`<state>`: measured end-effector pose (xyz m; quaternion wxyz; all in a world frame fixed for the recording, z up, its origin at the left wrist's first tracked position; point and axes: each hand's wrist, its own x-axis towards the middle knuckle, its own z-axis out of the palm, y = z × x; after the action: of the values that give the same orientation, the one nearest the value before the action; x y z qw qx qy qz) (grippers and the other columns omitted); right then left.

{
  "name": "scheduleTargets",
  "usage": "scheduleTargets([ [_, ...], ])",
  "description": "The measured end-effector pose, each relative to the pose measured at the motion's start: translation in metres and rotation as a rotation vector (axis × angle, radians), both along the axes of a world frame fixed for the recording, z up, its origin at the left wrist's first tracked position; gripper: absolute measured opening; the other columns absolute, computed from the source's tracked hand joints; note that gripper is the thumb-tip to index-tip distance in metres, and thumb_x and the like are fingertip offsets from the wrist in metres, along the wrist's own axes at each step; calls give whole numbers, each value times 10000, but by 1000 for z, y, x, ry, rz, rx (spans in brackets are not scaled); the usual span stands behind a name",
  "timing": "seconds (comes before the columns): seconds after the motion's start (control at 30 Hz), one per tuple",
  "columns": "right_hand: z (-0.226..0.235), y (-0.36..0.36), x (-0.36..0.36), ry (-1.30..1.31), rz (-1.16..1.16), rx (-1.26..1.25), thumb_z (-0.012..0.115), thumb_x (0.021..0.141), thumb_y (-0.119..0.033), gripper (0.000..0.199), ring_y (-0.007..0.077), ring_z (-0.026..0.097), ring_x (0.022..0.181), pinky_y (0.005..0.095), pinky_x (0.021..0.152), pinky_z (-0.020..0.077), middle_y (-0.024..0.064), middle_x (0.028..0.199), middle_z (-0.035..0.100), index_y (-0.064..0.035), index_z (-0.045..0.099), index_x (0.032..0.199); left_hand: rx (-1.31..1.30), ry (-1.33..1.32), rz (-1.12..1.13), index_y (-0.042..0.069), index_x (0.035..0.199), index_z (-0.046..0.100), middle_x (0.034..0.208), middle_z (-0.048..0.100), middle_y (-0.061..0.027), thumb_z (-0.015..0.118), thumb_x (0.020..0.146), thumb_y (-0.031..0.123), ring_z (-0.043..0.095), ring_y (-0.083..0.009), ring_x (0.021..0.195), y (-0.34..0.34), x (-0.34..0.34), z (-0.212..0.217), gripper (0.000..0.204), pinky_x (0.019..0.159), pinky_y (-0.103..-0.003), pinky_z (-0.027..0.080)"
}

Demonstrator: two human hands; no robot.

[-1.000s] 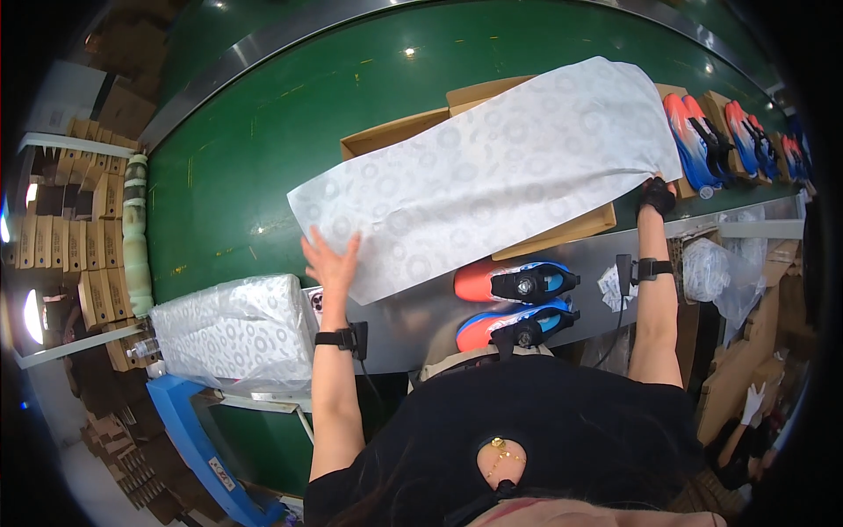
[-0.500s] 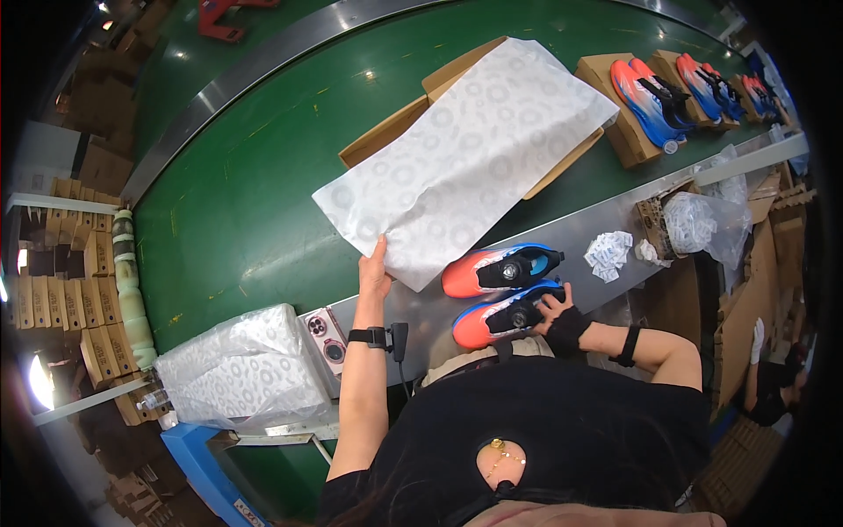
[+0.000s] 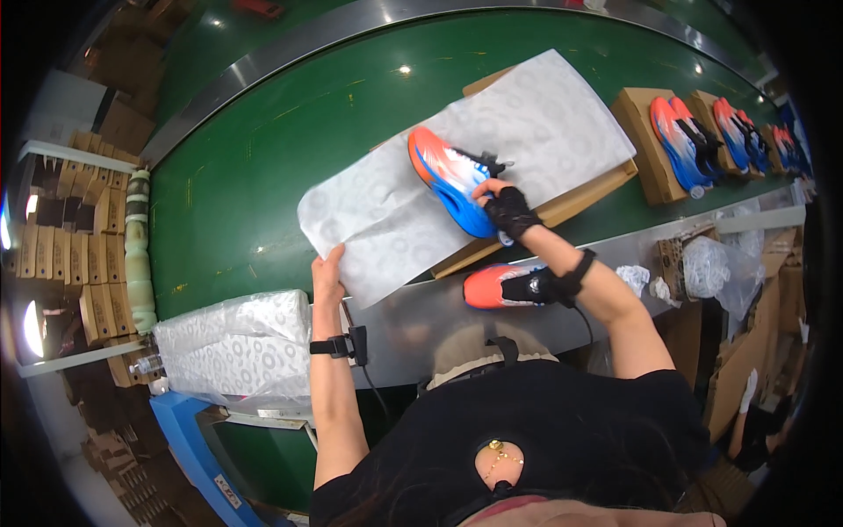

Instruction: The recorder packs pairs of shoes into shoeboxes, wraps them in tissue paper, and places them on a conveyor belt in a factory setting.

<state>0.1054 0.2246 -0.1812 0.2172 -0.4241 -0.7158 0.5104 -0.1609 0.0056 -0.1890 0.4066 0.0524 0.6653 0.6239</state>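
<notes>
A white patterned sheet of wrapping paper (image 3: pixel 544 114) lies over a brown cardboard box (image 3: pixel 584 191), hiding most of it. My left hand (image 3: pixel 328 276) pinches the sheet's near left corner. Over the middle of the paper, my right hand (image 3: pixel 507 209), in a black fingerless glove, grips an orange, white and blue sneaker (image 3: pixel 450 183) at its heel end. The sneaker lies sideways with its toe pointing away to the left; whether it touches the paper I cannot tell. Its mate, another sneaker (image 3: pixel 493 288), rests on the metal ledge near me, partly behind my right forearm.
Boxes topped with matching sneakers (image 3: pixel 676 145) line the green belt (image 3: pixel 237 211) at right. A plastic-covered stack of patterned paper (image 3: pixel 237 347) sits at left. Small white packets (image 3: pixel 632 278) and a box with a plastic bag (image 3: pixel 705 263) are on the right. Another person's arm (image 3: pixel 746 400) shows at far right.
My right hand has lifted one sneaker off the ledge and carried it up and left over the paper. My left hand, still holding the corner, has shifted left.
</notes>
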Motion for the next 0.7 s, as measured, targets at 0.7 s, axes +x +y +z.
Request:
scheduleTargets([
  [0.7, 27, -69, 131, -414, 691, 615, 707, 543, -195, 710, 306, 486, 1017, 421, 820, 389, 138, 1127, 488, -119, 410, 1184, -115, 959, -1015, -2, 1136, 486, 1244, 393, -222, 645, 679, 429, 382, -342, 1153, 108, 123, 8, 648, 955, -439, 300],
])
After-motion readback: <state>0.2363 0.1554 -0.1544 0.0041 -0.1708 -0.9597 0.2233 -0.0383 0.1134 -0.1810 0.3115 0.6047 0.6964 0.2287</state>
